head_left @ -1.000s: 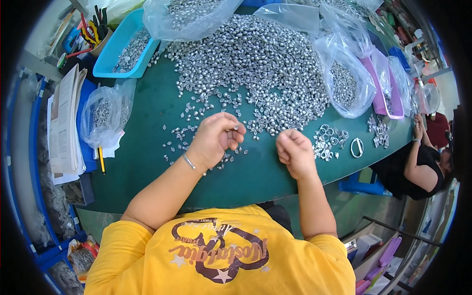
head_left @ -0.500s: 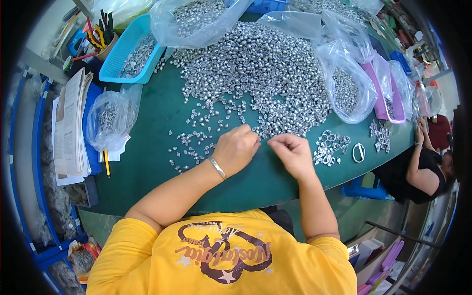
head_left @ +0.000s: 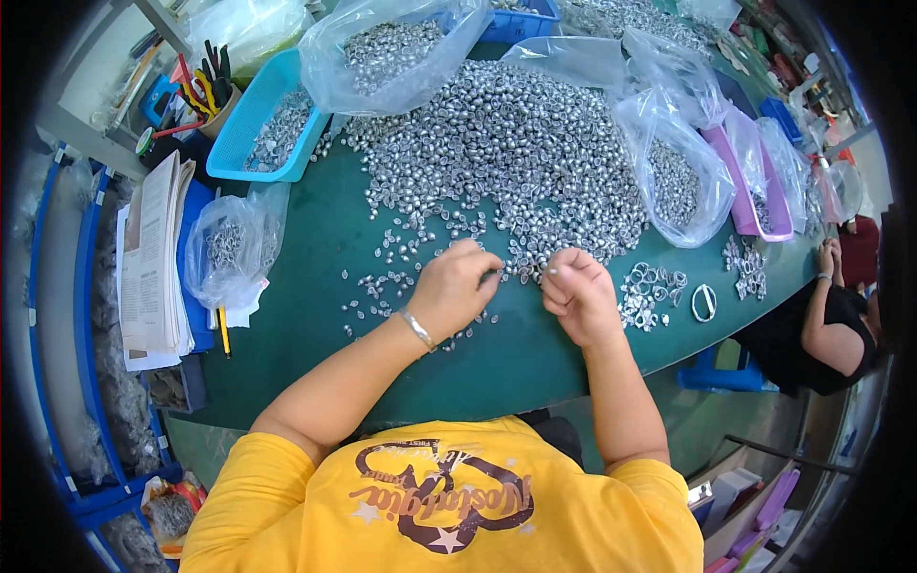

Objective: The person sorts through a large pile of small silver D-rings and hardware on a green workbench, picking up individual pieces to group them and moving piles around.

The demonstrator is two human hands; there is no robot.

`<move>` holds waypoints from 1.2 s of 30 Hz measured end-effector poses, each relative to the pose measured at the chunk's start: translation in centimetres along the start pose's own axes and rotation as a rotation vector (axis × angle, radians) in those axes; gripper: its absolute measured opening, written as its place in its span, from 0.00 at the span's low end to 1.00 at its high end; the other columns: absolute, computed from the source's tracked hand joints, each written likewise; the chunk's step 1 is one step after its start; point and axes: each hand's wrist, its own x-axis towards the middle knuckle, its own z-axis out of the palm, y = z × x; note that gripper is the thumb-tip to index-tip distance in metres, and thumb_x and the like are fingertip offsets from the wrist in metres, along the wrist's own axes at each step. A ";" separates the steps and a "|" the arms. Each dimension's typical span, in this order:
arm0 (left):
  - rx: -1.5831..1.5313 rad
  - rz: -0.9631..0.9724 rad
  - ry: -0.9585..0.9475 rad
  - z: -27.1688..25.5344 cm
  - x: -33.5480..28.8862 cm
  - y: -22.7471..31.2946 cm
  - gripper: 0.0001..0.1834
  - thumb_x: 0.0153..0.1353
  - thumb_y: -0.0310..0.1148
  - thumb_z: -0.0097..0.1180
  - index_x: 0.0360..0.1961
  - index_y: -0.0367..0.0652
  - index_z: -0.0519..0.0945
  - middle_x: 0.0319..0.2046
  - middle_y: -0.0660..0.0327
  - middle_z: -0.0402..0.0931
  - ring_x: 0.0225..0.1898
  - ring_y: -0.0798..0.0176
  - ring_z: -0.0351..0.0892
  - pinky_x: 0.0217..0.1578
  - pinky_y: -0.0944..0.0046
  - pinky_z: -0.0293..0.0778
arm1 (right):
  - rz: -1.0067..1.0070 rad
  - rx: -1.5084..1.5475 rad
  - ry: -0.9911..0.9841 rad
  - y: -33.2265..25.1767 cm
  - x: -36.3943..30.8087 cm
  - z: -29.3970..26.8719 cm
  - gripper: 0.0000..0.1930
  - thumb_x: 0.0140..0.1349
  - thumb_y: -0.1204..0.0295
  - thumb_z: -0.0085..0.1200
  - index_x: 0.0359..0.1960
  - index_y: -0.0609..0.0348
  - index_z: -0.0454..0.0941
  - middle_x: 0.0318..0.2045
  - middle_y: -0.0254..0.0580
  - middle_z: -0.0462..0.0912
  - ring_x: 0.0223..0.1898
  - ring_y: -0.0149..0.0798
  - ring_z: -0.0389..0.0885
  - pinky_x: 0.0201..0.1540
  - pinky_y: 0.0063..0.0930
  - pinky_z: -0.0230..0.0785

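A broad heap of small silver teardrop-shaped metal pieces (head_left: 497, 124) covers the far middle of the green table (head_left: 315, 286). At the near edge of this heap, my left hand (head_left: 454, 289) has its fingers curled down and its thumb close to them; what they hold, if anything, is hidden. My right hand (head_left: 585, 298) is closed just to the right, apart from the left one. A tiny silver metal piece (head_left: 552, 271) shows at its thumb and fingertip. Several loose pieces (head_left: 382, 286) lie scattered left of my left hand.
A light-blue basket (head_left: 222, 158) and a clear bag (head_left: 205, 263) stand left, beside stacked papers (head_left: 148, 277). Clear bags (head_left: 712, 196) of pieces and a pink basket (head_left: 778, 205) are right. Silver rings (head_left: 654, 286) and a bangle (head_left: 704, 303) lie near my right hand. A person (head_left: 831, 325) sits far right.
My hands have moved farther apart. The right one has turned and closed more, with a small silver piece now showing at its fingertips. The whole view has shifted slightly.
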 end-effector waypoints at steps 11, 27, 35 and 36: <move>-0.927 -0.761 0.040 -2.3 -0.2 -0.7 0.04 0.52 0.25 0.48 0.27 0.37 0.74 0.23 0.60 0.73 0.18 0.69 0.66 0.17 0.72 0.62 | -0.507 -1.841 0.062 2.7 0.9 1.7 0.07 0.51 0.68 0.58 0.31 0.55 0.80 0.28 0.44 0.81 0.26 0.44 0.79 0.30 0.32 0.73; 0.089 -0.086 0.038 -1.2 -0.4 -1.0 0.04 0.48 0.26 0.60 0.28 0.42 0.81 0.23 0.58 0.72 0.26 0.54 0.74 0.28 0.60 0.71 | -0.533 -1.868 0.122 2.8 3.3 2.2 0.06 0.52 0.70 0.56 0.30 0.56 0.79 0.25 0.42 0.80 0.25 0.45 0.78 0.29 0.35 0.71; 0.112 -0.169 -0.001 -1.7 -0.6 -1.0 0.02 0.49 0.26 0.59 0.25 0.41 0.79 0.24 0.57 0.72 0.28 0.52 0.75 0.29 0.59 0.71 | -0.066 -0.750 0.125 0.3 3.3 2.1 0.06 0.57 0.74 0.52 0.29 0.64 0.78 0.19 0.31 0.75 0.19 0.24 0.69 0.21 0.18 0.61; 0.121 -0.154 0.006 -1.6 -0.6 -1.1 0.02 0.49 0.26 0.59 0.25 0.41 0.79 0.24 0.57 0.72 0.28 0.52 0.75 0.29 0.59 0.71 | -0.218 -1.128 0.187 1.2 3.4 2.9 0.06 0.56 0.74 0.52 0.29 0.65 0.79 0.19 0.33 0.76 0.19 0.25 0.70 0.22 0.19 0.63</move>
